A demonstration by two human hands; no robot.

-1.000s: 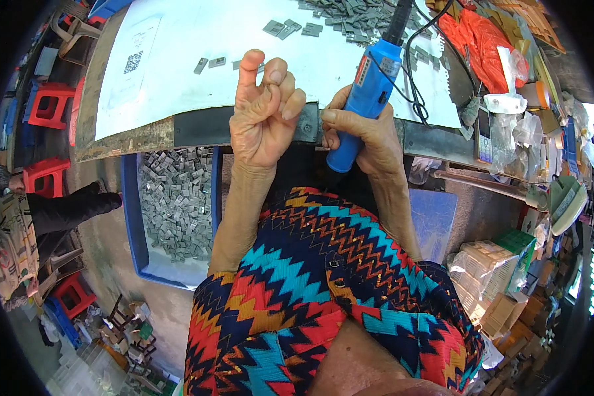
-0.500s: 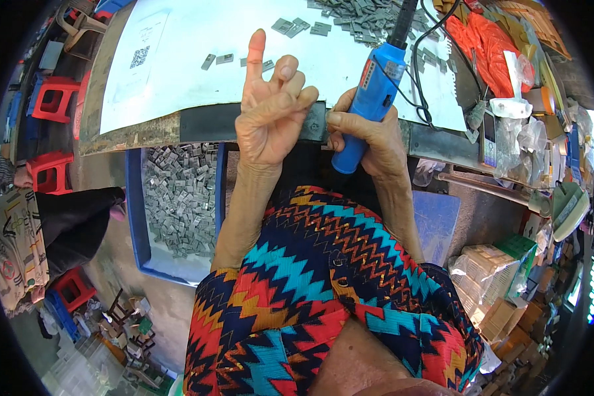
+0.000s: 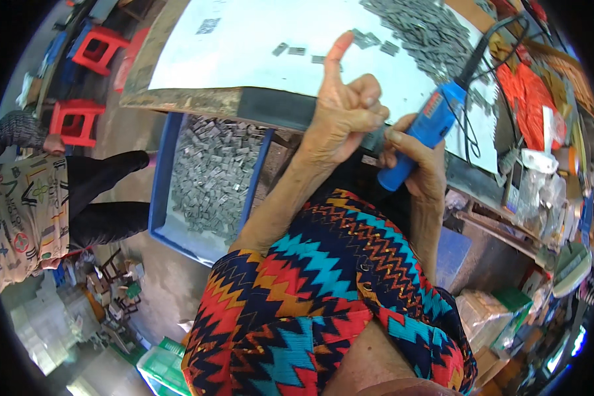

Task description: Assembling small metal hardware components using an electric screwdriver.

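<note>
My right hand [image 3: 419, 155] is wrapped round the lower part of a blue corded power tool [image 3: 429, 122], held at a slant. A thick black cable sleeve [image 3: 476, 63] runs from its upper end; which kind of tool it is, I cannot tell. Beside it, my left hand [image 3: 346, 115] has its index finger stretched up, with the thumb pressed against the other curled fingers. Anything pinched there is hidden. Both hands are at the table's near edge. Just beyond the left hand, several small grey metal pieces [image 3: 297, 51] lie on the white sheet [image 3: 244, 66].
A large heap of grey pieces [image 3: 429, 39] covers the sheet's far right. Below the table edge, a blue bin [image 3: 157, 191] holds many more. Red stools [image 3: 76, 122] and another person [image 3: 33, 204] are at left. Red plastic [image 3: 525, 99] and clutter lie at right.
The whole view has swung, so the table, bin and hands appear farther right. Both hands keep nearly the same pose and the tool stays in my right hand. More of the other person shows.
</note>
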